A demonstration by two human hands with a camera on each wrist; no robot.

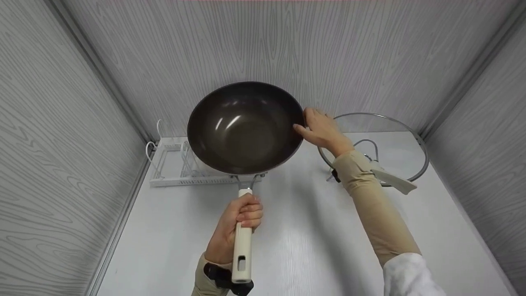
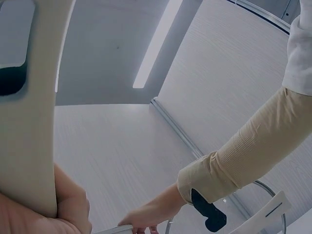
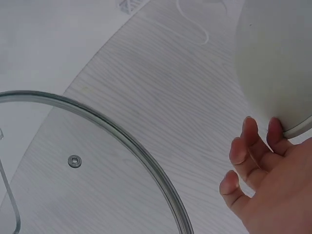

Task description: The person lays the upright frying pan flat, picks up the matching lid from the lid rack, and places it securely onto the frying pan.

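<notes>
A deep frying pan [image 1: 246, 127], dark inside with a cream handle, is held up with its inside facing the head camera. My left hand [image 1: 241, 213] grips the handle, fingers wrapped around it. At the pan's right rim, my right hand [image 1: 324, 129] pinches the edge, thumb on the inner side and a finger on the pale outer side [image 3: 278, 63] in the right wrist view. The remaining fingers of that hand stay off the pan. Behind my right forearm, a glass lid [image 1: 384, 115] with a steel rim and a cream handle [image 1: 392, 181] leans on a wire stand.
A white wire rack [image 1: 168, 181] with upright loops stands at the back left, partly hidden behind the pan. The white tabletop [image 1: 287, 246] is bounded by wood-grain panels [image 1: 263, 41] at the back and both sides.
</notes>
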